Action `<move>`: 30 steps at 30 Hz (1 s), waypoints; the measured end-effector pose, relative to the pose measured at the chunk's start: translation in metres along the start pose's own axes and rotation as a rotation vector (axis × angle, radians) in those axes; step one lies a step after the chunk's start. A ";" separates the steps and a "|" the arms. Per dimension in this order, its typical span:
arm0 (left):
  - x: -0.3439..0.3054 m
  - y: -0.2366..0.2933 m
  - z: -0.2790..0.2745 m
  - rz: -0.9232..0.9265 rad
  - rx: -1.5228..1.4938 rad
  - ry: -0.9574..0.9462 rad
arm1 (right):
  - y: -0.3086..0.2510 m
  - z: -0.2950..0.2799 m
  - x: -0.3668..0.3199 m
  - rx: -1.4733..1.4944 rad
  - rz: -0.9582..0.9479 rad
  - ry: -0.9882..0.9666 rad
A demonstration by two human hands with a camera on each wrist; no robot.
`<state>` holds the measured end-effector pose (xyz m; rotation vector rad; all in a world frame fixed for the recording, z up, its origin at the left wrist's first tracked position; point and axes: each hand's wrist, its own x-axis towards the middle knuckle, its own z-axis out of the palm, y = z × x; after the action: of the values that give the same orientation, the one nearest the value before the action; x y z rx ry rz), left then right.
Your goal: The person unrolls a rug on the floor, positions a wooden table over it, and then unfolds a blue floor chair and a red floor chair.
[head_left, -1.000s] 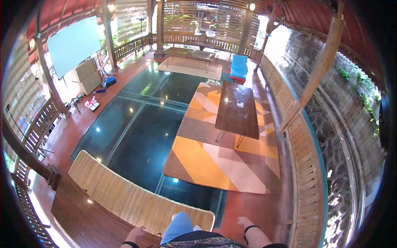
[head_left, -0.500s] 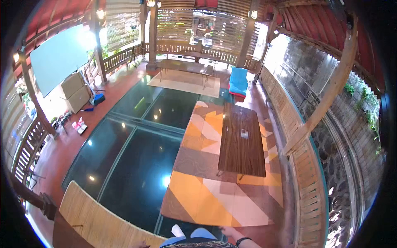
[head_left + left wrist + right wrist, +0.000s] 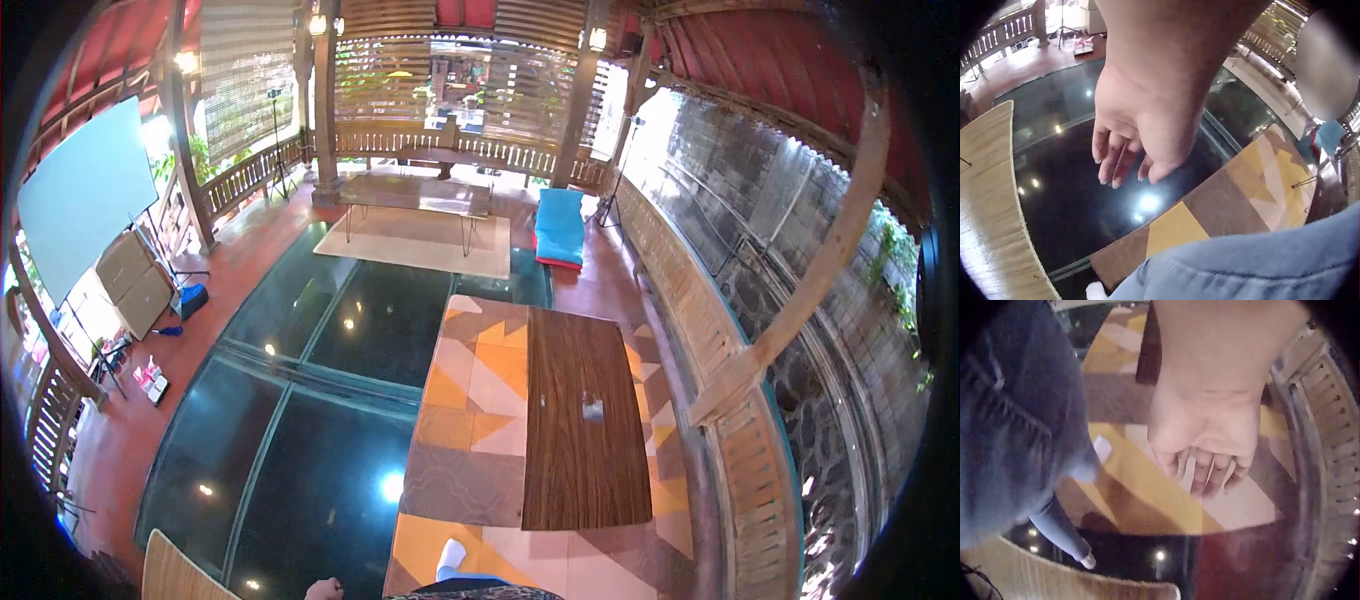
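My left hand (image 3: 1141, 131) hangs loosely over the dark glass floor (image 3: 1060, 194), its fingers slightly bent around nothing; only a bit of it shows at the head view's bottom edge. In the right wrist view my right hand (image 3: 1204, 444) hangs relaxed and holds nothing, above the orange, pink and brown patterned mat (image 3: 1141, 494). The head view does not include that hand. Ahead on the mat stands a low brown wooden table (image 3: 585, 470) with a small pale item (image 3: 593, 409) on top. A foot in a white sock (image 3: 451, 556) is on the mat's near part.
A wooden railing (image 3: 760, 490) runs along the right, beside a slanting post (image 3: 800, 310). Farther off are another low table (image 3: 410, 195), a blue folded cushion (image 3: 559, 222), cardboard boxes (image 3: 133, 285) and a white screen (image 3: 85, 200). A woven bamboo mat (image 3: 985, 187) lies at the left.
The view has moved forward from beside the bamboo mat onto the patterned mat, so the low table appears nearer. The right hand has dropped out of the head view.
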<state>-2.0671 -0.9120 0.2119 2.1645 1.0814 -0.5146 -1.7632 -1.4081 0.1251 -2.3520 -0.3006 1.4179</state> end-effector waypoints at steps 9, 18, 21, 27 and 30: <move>0.151 0.062 -0.058 0.157 0.016 -0.180 | -0.346 -0.247 0.211 -0.474 -0.567 0.320; 0.450 0.134 -0.186 -0.038 0.260 -0.281 | -0.408 -0.350 0.326 -0.228 -0.458 0.377; 0.532 0.208 -0.277 0.045 0.423 -0.270 | -0.377 -0.350 0.338 -0.273 -0.288 0.308; 0.709 0.347 -0.357 0.161 0.685 -0.265 | -0.297 -0.320 0.383 0.216 0.045 0.066; 0.758 0.449 -0.379 0.247 0.665 -0.151 | -0.331 -0.340 0.371 0.787 0.337 0.006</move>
<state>-1.2406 -0.4244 0.1990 2.7179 0.5887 -1.0085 -1.2854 -1.0422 0.1101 -1.7841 0.5855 1.3296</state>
